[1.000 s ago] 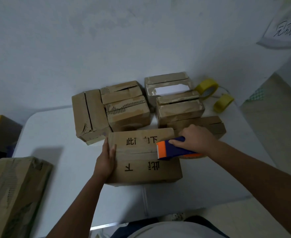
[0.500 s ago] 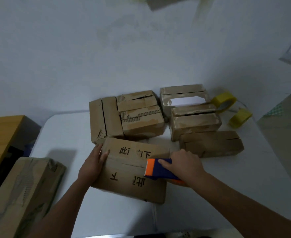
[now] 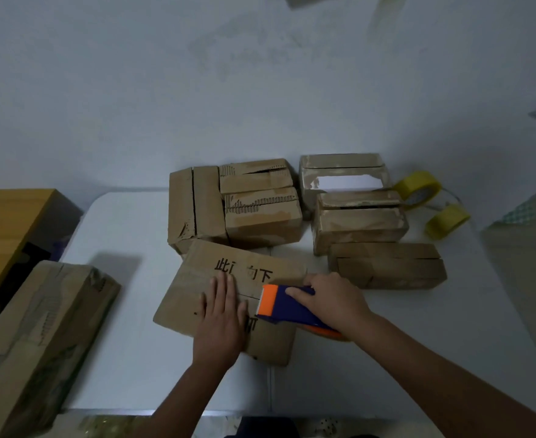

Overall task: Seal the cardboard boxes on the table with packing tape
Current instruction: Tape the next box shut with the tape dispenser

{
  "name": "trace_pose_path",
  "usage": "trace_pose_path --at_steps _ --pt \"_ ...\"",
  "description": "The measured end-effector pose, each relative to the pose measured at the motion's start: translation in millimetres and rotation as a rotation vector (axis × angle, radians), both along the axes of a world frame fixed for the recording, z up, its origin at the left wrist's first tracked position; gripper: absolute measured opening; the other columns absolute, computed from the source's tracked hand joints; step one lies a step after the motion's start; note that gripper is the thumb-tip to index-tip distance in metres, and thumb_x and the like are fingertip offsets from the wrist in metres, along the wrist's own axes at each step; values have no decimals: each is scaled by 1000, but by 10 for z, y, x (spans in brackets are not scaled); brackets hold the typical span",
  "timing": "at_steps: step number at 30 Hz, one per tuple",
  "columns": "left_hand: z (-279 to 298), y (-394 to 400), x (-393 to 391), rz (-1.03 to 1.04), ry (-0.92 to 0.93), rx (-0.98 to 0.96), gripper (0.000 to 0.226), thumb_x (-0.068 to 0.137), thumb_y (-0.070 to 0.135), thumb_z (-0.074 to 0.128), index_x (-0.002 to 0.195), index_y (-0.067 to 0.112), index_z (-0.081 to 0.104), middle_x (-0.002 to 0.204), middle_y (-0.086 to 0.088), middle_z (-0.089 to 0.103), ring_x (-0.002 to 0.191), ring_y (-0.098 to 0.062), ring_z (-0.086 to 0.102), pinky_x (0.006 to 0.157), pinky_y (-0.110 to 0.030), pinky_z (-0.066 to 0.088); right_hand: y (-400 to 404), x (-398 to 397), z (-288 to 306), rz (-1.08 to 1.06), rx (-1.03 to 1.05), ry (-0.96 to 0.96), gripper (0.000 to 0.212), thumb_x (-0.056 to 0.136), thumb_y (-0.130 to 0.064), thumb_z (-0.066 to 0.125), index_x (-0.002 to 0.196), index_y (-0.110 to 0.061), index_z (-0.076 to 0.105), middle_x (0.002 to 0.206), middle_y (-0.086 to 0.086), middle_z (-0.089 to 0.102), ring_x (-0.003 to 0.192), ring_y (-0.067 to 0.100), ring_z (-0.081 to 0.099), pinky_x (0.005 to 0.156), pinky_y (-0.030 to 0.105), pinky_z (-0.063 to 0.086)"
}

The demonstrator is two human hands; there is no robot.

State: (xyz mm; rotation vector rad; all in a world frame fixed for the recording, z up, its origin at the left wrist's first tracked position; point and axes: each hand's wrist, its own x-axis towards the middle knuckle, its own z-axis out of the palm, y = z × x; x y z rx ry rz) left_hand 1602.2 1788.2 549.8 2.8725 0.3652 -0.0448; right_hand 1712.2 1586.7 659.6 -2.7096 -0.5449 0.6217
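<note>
Left hand (image 3: 220, 314) lies flat, fingers straight, pressing the top of the near box (image 3: 228, 298) at the table (image 3: 127, 311) front. Right hand (image 3: 333, 300) grips the blue-orange tape dispenser (image 3: 287, 306) on the box seam, forefinger extended along it. Box printing partly covered: "此", "下" legible.

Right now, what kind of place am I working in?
Probably a makeshift packing spot in a plain room: worn cardboard boxes crowd a white table against a bare wall, with yellow tape rolls at its far corner and a tape dispenser in your right hand.
</note>
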Motion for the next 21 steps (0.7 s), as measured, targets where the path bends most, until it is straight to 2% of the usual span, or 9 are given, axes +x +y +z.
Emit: trace_pose_path --at_steps 4,9,14,18,21 --pt "-8 20 -28 -11 -6 17 64 105 45 5 157 8 10 164 -11 9 152 -26 4 121 -50 15 -146 134 8 60 117 182 43 92 -58 49 112 -23 65 101 -2 67 85 11 62 77 33 55" --pt "15 13 -36 -2 -31 -15 70 101 54 -6 157 13 4 165 -5 -2 152 -17 -10 122 -38 -3 -241 169 -63 80 244 270 39 93 -56 51 110 -26 68 98 -4 71 83 7 65 77 28 56" --pt "18 -11 -28 6 -5 -7 73 99 56 -7 157 12 2 164 -6 -4 152 -21 -8 123 -45 4 -365 195 -89 89 359 323 37 93 -52 55 106 -20 70 92 -2 72 79 8 67 70 26 53" --pt "17 -16 -36 -13 21 20 67 101 49 3 157 12 -1 164 -5 -10 152 -20 -13 123 -44 0 -480 165 -150 93 411 323 35 94 -49 55 105 -20 71 86 -5 71 76 6 66 65 22 49" --pt "17 -19 -31 -26 21 23 66 102 48 4 157 14 -5 163 -3 -13 151 -18 -17 121 -42 -3 -697 227 -194 88 351 317 36 94 -50 54 107 -20 70 87 -3 72 76 8 67 68 26 52"
